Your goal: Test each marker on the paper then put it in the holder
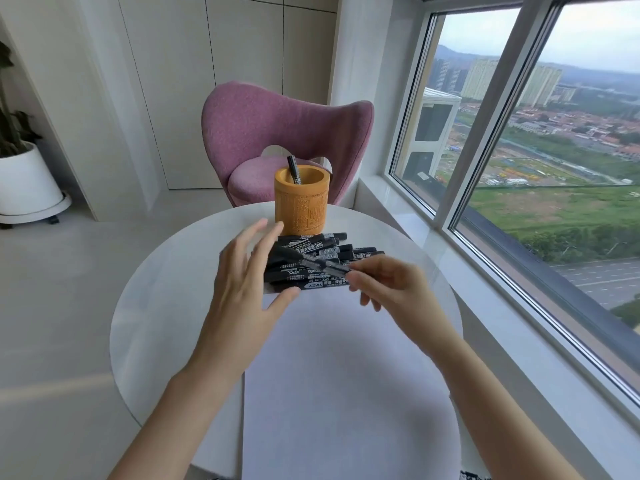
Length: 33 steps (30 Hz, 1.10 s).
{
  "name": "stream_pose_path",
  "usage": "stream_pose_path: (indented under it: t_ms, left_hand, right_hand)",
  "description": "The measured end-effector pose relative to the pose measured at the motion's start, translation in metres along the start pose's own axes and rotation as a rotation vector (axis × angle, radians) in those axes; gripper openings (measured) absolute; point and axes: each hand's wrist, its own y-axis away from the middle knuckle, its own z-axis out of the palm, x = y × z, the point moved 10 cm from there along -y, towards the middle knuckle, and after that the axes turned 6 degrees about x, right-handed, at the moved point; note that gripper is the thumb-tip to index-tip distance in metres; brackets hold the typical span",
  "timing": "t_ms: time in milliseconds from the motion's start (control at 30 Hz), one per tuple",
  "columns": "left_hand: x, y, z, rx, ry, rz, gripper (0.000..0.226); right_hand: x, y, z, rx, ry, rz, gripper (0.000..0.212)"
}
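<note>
The person's right hand (388, 289) is pinching one black marker (311, 260) by one end between thumb and fingertips, holding it just above the pile of markers (356, 253). The pile is lying on the round table (156, 306) between the bamboo holder (301, 202) and the paper (329, 358). The left hand (242, 289) is hovering at the marker's other end, fingers straight and spread, holding nothing. The marker is probably light, rigid and smooth, so uncapping likely means gripping barrel and cap firmly.

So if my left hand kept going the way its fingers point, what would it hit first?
Most likely the wooden holder: the left hand aims straight fingers at its base, seemingly above the marker pile. Depth is unclear, so the pile could come first.
</note>
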Motion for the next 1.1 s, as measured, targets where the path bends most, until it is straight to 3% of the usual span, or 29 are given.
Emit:
stream_pose_path:
  t_ms: [67,167,333,433,600,767,967,1100]
  left_hand:
    - [0.001,-0.001,0.005,-0.056,-0.050,0.049,0.052]
    - [-0.007,0.003,0.009,-0.105,0.019,-0.025,0.022]
    - [-0.015,0.015,0.024,-0.215,0.146,-0.174,0.004]
    - [-0.013,0.018,0.025,-0.235,0.164,-0.184,0.008]
    - [-0.005,0.015,0.014,-0.161,0.048,-0.088,0.025]
    - [-0.010,0.016,0.011,-0.188,0.047,-0.126,0.034]
    - [-0.015,0.022,0.017,-0.285,0.198,-0.236,0.026]
    - [-0.019,0.026,0.023,-0.347,0.303,-0.281,0.035]
  right_hand:
    - [0.000,0.003,0.011,-0.041,-0.068,0.014,0.004]
    - [-0.001,0.004,0.016,-0.026,-0.143,0.020,0.008]
    - [0.000,0.004,0.023,0.004,-0.229,0.044,0.026]
    - [-0.003,0.004,0.029,0.000,-0.287,0.060,0.052]
    - [-0.011,0.007,0.044,-0.075,-0.317,0.034,0.031]
    - [-0.014,0.006,0.050,-0.104,-0.300,0.010,0.016]
    - [-0.013,0.005,0.055,-0.155,-0.274,0.016,0.029]
    - [-0.012,0.004,0.058,-0.189,-0.275,0.023,0.030]
